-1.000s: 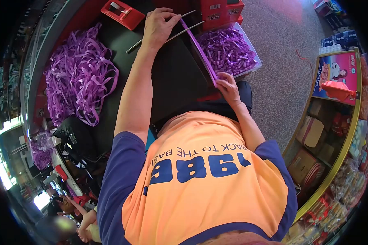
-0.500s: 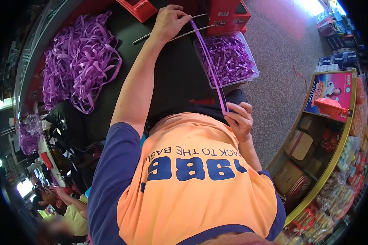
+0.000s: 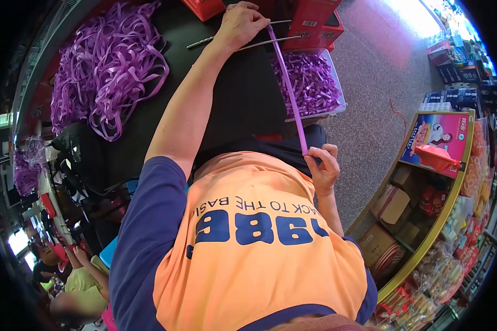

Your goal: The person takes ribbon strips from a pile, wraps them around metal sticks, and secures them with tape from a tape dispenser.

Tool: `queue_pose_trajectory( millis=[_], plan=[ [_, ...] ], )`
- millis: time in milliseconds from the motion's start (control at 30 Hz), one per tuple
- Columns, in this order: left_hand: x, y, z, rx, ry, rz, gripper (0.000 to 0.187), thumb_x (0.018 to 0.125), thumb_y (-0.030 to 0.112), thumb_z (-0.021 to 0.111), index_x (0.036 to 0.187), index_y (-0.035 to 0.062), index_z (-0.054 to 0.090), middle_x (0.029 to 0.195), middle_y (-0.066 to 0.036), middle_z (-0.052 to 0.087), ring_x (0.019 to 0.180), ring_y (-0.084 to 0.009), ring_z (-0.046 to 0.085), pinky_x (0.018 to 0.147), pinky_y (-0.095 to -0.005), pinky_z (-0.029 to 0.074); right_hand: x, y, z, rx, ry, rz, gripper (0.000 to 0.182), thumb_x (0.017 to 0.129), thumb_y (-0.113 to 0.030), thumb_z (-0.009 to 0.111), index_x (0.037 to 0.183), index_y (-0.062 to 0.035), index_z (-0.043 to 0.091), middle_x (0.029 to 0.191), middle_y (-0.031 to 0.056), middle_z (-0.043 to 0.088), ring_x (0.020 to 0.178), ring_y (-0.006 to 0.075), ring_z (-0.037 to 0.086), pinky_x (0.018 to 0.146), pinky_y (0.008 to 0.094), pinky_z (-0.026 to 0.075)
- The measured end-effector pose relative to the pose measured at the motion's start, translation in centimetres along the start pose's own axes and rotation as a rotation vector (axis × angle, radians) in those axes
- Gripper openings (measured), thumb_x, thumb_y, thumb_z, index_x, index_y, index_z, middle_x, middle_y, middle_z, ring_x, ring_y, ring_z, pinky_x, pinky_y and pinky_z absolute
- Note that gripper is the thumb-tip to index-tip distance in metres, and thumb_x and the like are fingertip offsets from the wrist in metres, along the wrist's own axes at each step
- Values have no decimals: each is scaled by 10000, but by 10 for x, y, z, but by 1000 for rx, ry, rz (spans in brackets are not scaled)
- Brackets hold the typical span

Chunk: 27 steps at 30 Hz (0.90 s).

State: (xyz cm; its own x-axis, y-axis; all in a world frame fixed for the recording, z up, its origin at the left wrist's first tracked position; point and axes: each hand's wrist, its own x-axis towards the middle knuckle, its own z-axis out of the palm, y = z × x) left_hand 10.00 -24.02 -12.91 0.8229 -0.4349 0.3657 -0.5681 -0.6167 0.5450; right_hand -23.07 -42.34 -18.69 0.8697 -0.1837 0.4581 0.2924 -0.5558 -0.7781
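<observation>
A purple ribbon (image 3: pixel 292 96) is stretched taut between my two hands. My left hand (image 3: pixel 241 25) grips its upper end beside two thin metal rods (image 3: pixel 276 40). Closer to my body, at the right of my orange shirt (image 3: pixel 259 204), my right hand (image 3: pixel 324 168) pinches the lower end between thumb and fingers. The ribbon crosses the left side of a clear plastic box (image 3: pixel 343 102) filled with short purple ribbon pieces (image 3: pixel 315 83). A large loose heap of long purple ribbon (image 3: pixel 113 66) lies on the dark surface to the left.
Red boxes (image 3: pixel 315 22) stand at the top, beyond the plastic box. On the right is a yellow-edged shelf unit (image 3: pixel 453 204) with cartons and packaged goods. Another person (image 3: pixel 85 281) is at the lower left, near more purple ribbon (image 3: pixel 27 171).
The ribbon between my hands, earlier showing as two separate strands, now looks like one flat band. The whole view has shifted slightly.
</observation>
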Motion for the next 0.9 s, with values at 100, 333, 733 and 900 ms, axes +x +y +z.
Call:
queue_pose_trajectory(
  millis=[100, 333, 733, 900],
  plan=[
    [0, 10, -2, 37, 80, 59, 174, 796, 218, 631, 844, 76, 719, 1035, -131, 626, 997, -296, 548, 875, -380, 441, 9, -17, -10, 23, -15, -76, 266, 638, -1, 767, 866, -83, 657, 764, 11, 670, 679, 159, 502, 679, 291, 375],
    [-4, 5, 2, -33, 303, 358, 172, 785, 206, 662, 838, 55, 723, 1023, -132, 633, 983, -261, 565, 843, -358, 458, 84, -62, -21, 304, 115, -420, 133, 805, -227, 684, 817, -123, 602, 706, 2, 644, 670, 186, 450, 678, 326, 348],
    [1, 2, 3, -7, 36, -21, 196, 744, 278, 630, 809, 128, 739, 1131, -70, 603, 1105, -295, 478, 958, -386, 374, 386, -79, 69, 1693, -699, -111, 472, 962, -457, 373, 1311, -146, 439, 1090, 183, 635, 874, 133, 575, 714, 201, 380],
    [-4, 0, 4, -49, 74, 67, 147, 672, 197, 631, 760, 152, 740, 1088, -71, 589, 1101, -299, 453, 932, -420, 381, 449, 2, 120, 1426, -719, 170, 460, 954, -492, 368, 1255, -163, 479, 1049, 145, 660, 695, 77, 556, 613, 177, 385]
  ],
)
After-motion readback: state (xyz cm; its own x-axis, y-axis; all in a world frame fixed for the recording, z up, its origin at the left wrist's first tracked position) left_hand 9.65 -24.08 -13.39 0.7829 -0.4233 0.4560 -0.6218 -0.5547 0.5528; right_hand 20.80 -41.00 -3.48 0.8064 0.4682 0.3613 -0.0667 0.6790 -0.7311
